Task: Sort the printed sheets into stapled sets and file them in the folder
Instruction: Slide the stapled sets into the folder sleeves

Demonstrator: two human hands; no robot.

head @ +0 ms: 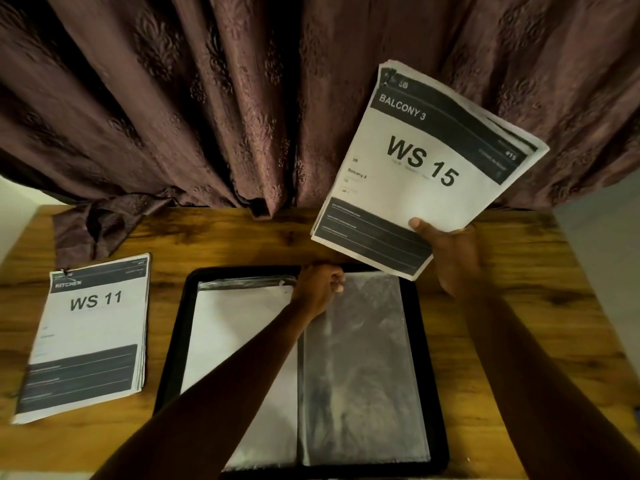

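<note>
The stapled set [420, 168], gripped by the right hand [450, 251], is held just beyond the folder [173, 341], whose sleeve [363, 358] top is pinched by the left hand [320, 284].

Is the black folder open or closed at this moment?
Open: the folder lies flat on the table, both inner sides showing, clear sleeves exposed.

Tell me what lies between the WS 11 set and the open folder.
Only bare wooden table. In the head view, the WS 11 set lies apart from the folder, with nothing in the strip between them.
</note>
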